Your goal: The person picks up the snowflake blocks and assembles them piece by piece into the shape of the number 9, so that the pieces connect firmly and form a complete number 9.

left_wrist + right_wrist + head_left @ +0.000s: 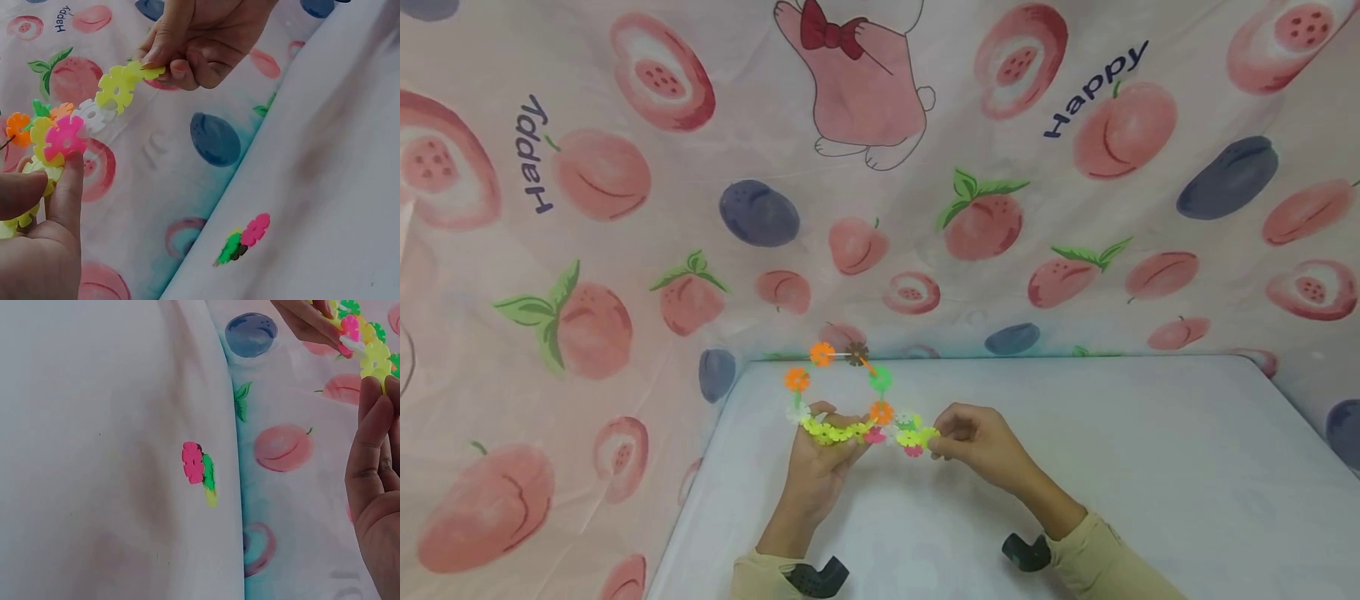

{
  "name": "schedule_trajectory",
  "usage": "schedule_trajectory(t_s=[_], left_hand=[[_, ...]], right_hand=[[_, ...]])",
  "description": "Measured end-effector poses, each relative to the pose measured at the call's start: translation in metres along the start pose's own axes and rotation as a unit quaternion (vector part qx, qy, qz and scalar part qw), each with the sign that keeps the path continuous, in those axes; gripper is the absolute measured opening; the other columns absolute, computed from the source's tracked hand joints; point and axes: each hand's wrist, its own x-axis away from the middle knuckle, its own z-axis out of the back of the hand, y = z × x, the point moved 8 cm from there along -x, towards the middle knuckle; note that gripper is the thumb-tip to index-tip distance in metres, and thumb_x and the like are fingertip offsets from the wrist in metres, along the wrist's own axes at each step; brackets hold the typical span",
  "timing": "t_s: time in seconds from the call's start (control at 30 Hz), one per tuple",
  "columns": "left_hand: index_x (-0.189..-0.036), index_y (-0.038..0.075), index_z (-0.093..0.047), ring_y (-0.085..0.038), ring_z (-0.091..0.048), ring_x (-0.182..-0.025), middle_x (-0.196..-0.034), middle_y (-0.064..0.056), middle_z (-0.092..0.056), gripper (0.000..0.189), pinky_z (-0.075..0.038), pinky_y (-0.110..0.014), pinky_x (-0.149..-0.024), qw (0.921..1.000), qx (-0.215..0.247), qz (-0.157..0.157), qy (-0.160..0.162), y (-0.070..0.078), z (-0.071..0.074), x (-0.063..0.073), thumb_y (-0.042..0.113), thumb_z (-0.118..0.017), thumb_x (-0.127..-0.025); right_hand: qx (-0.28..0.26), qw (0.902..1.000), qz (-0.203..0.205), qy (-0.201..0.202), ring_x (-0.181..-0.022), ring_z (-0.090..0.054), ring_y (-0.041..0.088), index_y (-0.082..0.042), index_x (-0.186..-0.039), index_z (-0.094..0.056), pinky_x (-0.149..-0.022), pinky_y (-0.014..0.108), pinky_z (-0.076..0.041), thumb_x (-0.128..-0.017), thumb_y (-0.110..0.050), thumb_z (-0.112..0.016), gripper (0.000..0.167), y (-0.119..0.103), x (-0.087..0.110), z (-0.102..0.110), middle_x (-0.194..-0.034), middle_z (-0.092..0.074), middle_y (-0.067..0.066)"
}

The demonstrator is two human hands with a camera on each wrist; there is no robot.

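Observation:
Snowflake building discs are joined edge to edge in a ring (824,434), orange, brown, green, white and yellow-green. My left hand (823,467) holds the yellow-green side of this ring between thumb and fingers. From the ring, a short branch with pink, white and yellow discs reaches toward my right hand (981,442). The yellow end disc (117,89) of that branch is pinched between the right thumb and fingers. In the left wrist view, a left fingertip touches the pink disc (65,134).
A small cluster of pink, green, dark and yellow discs (255,230) lies on the white tabletop (1112,467). Behind the table hangs a fruit-print cloth (880,208). Black curved devices (1026,552) sit at both wrists.

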Motion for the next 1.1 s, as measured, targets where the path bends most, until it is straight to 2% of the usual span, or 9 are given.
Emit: schedule_trajectory(t_s=[0.17, 0.3, 0.47, 0.8, 0.97, 1.1], left_hand=[[-0.129, 0.016, -0.03, -0.025, -0.064, -0.125, -0.12, -0.006, -0.061, 0.053, -0.051, -0.043, -0.105, 0.9999, 0.0, 0.006, 0.014, -0.002, -0.001, 0.0, -0.017, -0.053, -0.094], [-0.13, 0.015, -0.029, -0.025, -0.065, -0.123, -0.121, -0.008, -0.06, 0.054, -0.051, -0.043, -0.104, 0.9996, 0.0, 0.01, 0.027, -0.002, -0.002, 0.001, -0.017, -0.054, -0.094], [-0.132, 0.012, -0.027, -0.027, -0.064, -0.125, -0.12, -0.009, -0.058, 0.054, -0.051, -0.043, -0.105, 0.9994, -0.015, 0.009, 0.03, 0.001, -0.005, 0.002, -0.016, -0.053, -0.094], [-0.137, 0.007, -0.024, -0.029, -0.065, -0.123, -0.122, -0.015, -0.057, 0.057, -0.054, -0.043, -0.1, 0.998, -0.047, 0.021, 0.037, 0.004, -0.006, 0.0, -0.018, -0.051, -0.094], [-0.14, 0.011, -0.025, -0.031, -0.066, -0.121, -0.123, -0.016, -0.056, 0.06, -0.056, -0.046, -0.098, 0.9974, -0.045, 0.031, 0.046, 0.003, -0.005, 0.0, -0.016, -0.052, -0.094], [-0.146, 0.015, -0.024, -0.029, -0.067, -0.115, -0.129, -0.019, -0.053, 0.067, -0.056, -0.049, -0.097, 0.9979, -0.032, 0.03, 0.048, 0.003, -0.005, 0.0, -0.012, -0.056, -0.094]], right_hand=[[0.0, 0.9999, -0.014, -0.001, -0.071, -0.072, 0.023, -0.007, -0.093, -0.069, -0.068, 0.036, -0.062, -0.089, -0.02, -0.08, 0.017, -0.001, -0.001, -0.001, -0.079, -0.071, 0.009], [0.015, 0.9996, -0.026, -0.002, -0.065, -0.067, 0.022, -0.009, -0.088, -0.069, -0.062, 0.035, -0.059, -0.088, -0.018, -0.08, 0.014, -0.002, -0.002, -0.003, -0.073, -0.067, 0.007], [0.032, 0.9987, -0.036, -0.018, -0.061, -0.061, 0.018, -0.012, -0.082, -0.068, -0.057, 0.034, -0.056, -0.088, -0.016, -0.079, 0.013, 0.0, -0.003, -0.007, -0.069, -0.064, 0.003], [0.007, 0.9983, -0.049, -0.031, -0.065, -0.065, 0.025, -0.012, -0.084, -0.068, -0.065, 0.046, -0.06, -0.089, -0.019, -0.078, 0.013, 0.01, -0.004, -0.009, -0.073, -0.065, 0.006], [-0.017, 0.9963, -0.074, -0.041, -0.068, -0.066, 0.023, -0.008, -0.089, -0.069, -0.069, 0.046, -0.062, -0.088, -0.021, -0.079, 0.017, 0.018, -0.003, -0.01, -0.076, -0.066, 0.007], [-0.048, 0.9938, -0.085, -0.054, -0.072, -0.068, 0.03, -0.004, -0.098, -0.068, -0.072, 0.046, -0.062, -0.088, -0.019, -0.079, 0.022, 0.02, -0.002, -0.013, -0.077, -0.066, 0.007]])
